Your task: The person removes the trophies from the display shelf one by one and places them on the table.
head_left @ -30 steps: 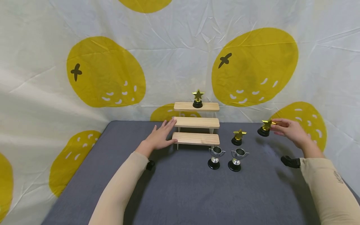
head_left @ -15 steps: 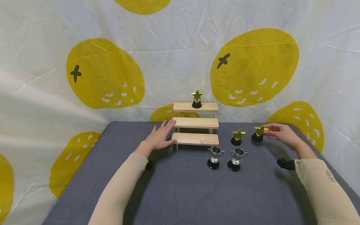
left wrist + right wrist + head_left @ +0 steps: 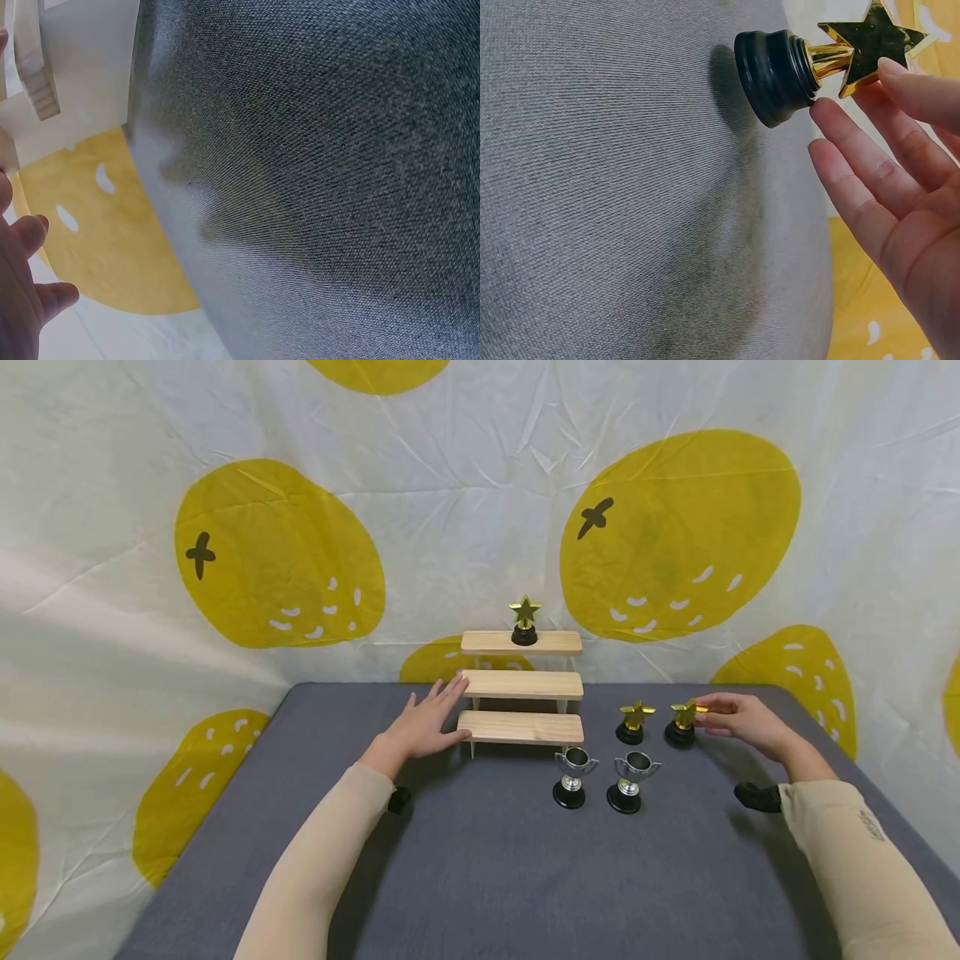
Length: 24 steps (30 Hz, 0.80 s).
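My right hand (image 3: 746, 720) pinches a gold star trophy (image 3: 681, 732) by its star between thumb and fingers. In the right wrist view the star trophy (image 3: 776, 79) has its black base close over the cloth, its shadow beside it. Just left stands a second star trophy (image 3: 631, 733). My left hand (image 3: 423, 725) has its fingers spread, touching the left ends of a three-step wooden display stand (image 3: 521, 683). A third star trophy (image 3: 524, 633) is upright on the top step. Two silver cups, a left one (image 3: 569, 793) and a right one (image 3: 625, 797), stand in front.
Grey cloth covers the table (image 3: 480, 877). Right behind its back edge hangs a pale curtain (image 3: 465, 552) with large yellow fruit prints. The two silver cups stand close to the stand's front right corner.
My right hand has brought its star trophy leftward and down, close beside the second star trophy. The left hand has stayed at the stand.
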Motion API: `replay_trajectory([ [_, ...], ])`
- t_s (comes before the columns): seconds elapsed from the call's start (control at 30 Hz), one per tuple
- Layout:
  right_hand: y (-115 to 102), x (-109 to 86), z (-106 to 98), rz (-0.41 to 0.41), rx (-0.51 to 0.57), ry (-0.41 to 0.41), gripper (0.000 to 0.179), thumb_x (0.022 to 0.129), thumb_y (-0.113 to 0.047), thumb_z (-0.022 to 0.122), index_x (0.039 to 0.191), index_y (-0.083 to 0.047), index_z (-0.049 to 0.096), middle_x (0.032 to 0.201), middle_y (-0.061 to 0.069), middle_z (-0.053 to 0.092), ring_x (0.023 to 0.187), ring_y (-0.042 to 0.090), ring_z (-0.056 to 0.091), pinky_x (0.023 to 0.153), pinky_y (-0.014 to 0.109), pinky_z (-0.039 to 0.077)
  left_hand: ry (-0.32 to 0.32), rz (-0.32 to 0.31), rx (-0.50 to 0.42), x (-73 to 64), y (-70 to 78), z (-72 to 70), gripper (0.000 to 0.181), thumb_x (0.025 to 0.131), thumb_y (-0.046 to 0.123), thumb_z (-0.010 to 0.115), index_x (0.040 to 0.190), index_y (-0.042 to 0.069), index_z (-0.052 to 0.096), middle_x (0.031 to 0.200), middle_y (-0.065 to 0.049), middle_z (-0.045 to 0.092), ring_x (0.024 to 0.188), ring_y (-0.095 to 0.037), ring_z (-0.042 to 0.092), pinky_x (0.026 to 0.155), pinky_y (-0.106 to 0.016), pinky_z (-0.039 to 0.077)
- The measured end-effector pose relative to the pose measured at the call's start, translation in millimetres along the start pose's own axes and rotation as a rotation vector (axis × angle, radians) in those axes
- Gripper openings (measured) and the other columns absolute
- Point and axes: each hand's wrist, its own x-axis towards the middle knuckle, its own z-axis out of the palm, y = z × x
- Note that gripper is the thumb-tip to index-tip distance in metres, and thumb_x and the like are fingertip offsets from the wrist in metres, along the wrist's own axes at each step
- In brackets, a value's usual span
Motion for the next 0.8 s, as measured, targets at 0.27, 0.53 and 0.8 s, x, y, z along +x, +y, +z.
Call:
replay_trajectory([
  [0.27,-2.9,0.7,1.1,0.027,-0.013,-0.011,0.050,0.106,-0.017,0.059,0.141,0.017,0.047,0.132,0.033,0.060,0.104,0.010,0.070,0.089,0.033,0.057,-0.001,-0.001,-0.010,-0.2,-0.6,-1.1,0.094,0.101,0.058,0.056,0.167,0.024,-0.001,0.172,0.002,-0.002,0.157,-0.034,0.006,0.117,-0.070,0.006],
  [0.53,-0.3,0.2,2.4,0.032,-0.022,-0.018,0.050,0.107,-0.019,0.059,0.141,0.016,0.048,0.131,0.032,0.061,0.105,0.014,0.071,0.090,0.034,0.057,-0.003,0.006,-0.005,1.1,-0.3,-2.7,0.094,0.101,0.059,0.055,0.167,0.024,-0.001,0.172,0.002,-0.002,0.156,-0.035,0.007,0.116,-0.071,0.006],
  [0.8,2.2,-0.9,4.8,0.040,-0.016,-0.019,0.050,0.107,-0.019,0.059,0.140,0.017,0.048,0.130,0.032,0.062,0.107,0.018,0.071,0.091,0.036,0.057,-0.009,0.001,-0.002,0.5,-0.3,-2.3,0.093,0.101,0.059,0.055,0.167,0.024,-0.001,0.172,0.002,-0.002,0.156,-0.033,0.006,0.117,-0.070,0.006],
])
